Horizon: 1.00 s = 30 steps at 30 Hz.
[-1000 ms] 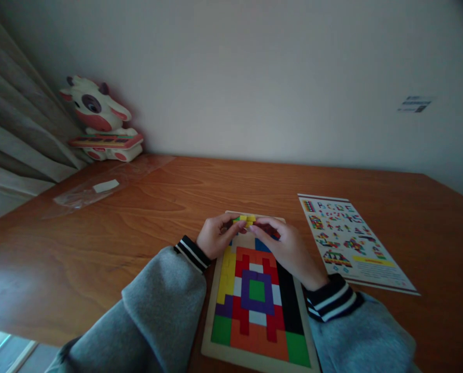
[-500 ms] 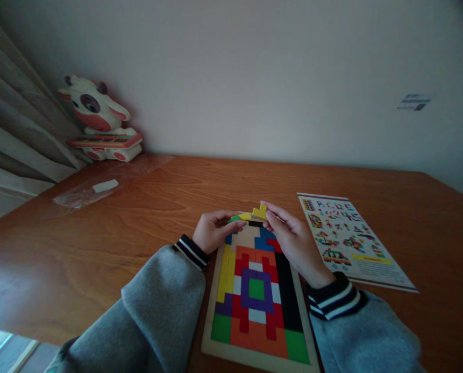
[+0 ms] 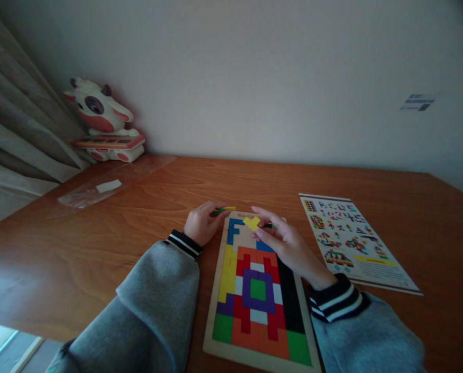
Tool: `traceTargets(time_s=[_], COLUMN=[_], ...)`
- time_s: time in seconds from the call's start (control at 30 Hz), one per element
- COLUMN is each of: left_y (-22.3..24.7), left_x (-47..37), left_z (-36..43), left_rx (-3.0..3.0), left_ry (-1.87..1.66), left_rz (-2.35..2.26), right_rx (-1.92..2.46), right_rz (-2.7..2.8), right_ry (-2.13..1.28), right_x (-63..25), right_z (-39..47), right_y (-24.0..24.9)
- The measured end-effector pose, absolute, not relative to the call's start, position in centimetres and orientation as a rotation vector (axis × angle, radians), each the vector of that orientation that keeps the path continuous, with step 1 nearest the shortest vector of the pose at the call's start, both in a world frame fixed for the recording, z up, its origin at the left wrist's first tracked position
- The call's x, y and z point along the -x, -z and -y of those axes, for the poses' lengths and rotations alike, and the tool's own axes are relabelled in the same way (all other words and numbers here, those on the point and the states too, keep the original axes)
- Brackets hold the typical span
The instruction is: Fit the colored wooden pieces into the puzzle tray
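A wooden tray puzzle [image 3: 254,360] lies in front of me, much of it filled with flat coloured blocks around a green centre [image 3: 258,290]. Bare wood shows near its far end, beside blue blocks [image 3: 234,228]. My left hand [image 3: 200,224], just off the far left corner, pinches a green and yellow puzzle piece [image 3: 227,209]; whether it is more than one cannot be told. Over the far end, my right hand [image 3: 288,242] holds a yellow puzzle piece [image 3: 251,223] with steps in its outline. Something dark, perhaps a black block [image 3: 269,226], shows between its fingers.
To the right lies a printed pattern sheet [image 3: 346,238]. A cow-shaped toy keyboard [image 3: 109,122] stands at the back left, near a curtain [image 3: 17,119]. A clear plastic bag [image 3: 83,196] with a white label is on the wooden table [image 3: 110,243]. A wall closes the far side.
My hands have parted. The left moved left off the tray with its green and yellow piece. The right lowered slightly over the far end, turning the yellow piece.
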State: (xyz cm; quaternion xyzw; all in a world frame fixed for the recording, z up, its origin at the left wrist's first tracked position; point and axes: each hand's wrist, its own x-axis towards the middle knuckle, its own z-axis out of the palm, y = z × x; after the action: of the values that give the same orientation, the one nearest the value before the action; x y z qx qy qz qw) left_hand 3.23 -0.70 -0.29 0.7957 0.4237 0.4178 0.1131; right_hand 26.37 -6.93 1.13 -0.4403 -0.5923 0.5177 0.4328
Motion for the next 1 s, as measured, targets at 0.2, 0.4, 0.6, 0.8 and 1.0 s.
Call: traceTargets(time_s=[0.2,0.4,0.6,0.8,1.0], left_y=[0.5,1.3,1.1,1.3,1.2], left_x=[-3.9,-4.5,-4.5,-4.5,-4.5], left_z=[1.4,1.6,1.6,1.5,1.6], left_rx=[-2.271,-2.035,-2.101,-2.074,-2.068], left_ry=[-1.13,-1.027,-1.006,-1.01,-1.024], left_rz=[-1.076,-1.02,-1.097,-1.107,-1.102], right_rx=[1.11,1.274,1.309,1.318,1.323], right_rz=[1.406,1.576,1.761,2.045,2.131], right_ry=[-1.354,-0.992,-0.841,-0.411,-0.34], right_x=[-26.1,-25.0,-23.4,-23.1,-23.3], right_z=[6.8,6.6,6.8,6.7,6.5], right_y=[-0.4,0.2,0.1,0.3,0.9])
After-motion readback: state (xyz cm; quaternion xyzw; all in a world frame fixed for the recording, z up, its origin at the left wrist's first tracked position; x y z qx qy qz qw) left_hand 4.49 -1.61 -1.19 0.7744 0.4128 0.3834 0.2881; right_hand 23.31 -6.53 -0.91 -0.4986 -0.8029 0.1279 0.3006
